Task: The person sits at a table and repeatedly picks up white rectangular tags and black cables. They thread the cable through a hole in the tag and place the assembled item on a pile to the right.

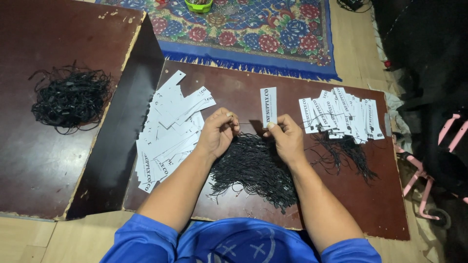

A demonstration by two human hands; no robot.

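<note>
Hands meet over the middle of a dark brown wooden worktop (234,87). The right hand (287,139) has its grip pinched shut, thumb and forefinger closed on the lower end of a narrow white rectangular paper tag (268,106), which stands upright just above the fingers. The left hand (218,131) is curled with its fingertips pressed together on what seems to be a thin black string; the strand itself is too fine to make out clearly. Just near of both hands lies a loose heap of black string loops (253,168), spreading toward the person's blue sleeves. To the left sits a scattered pile of white paper tags (168,129) without strings. To the right, a fanned row of white tags with black strings attached (341,116) lies flat, the strings trailing toward the near edge. Farther left, on a second brown board (29,160), rests a tangled bundle of black cords (70,97). A blue floral rug (253,29) lies at the far side.
</note>
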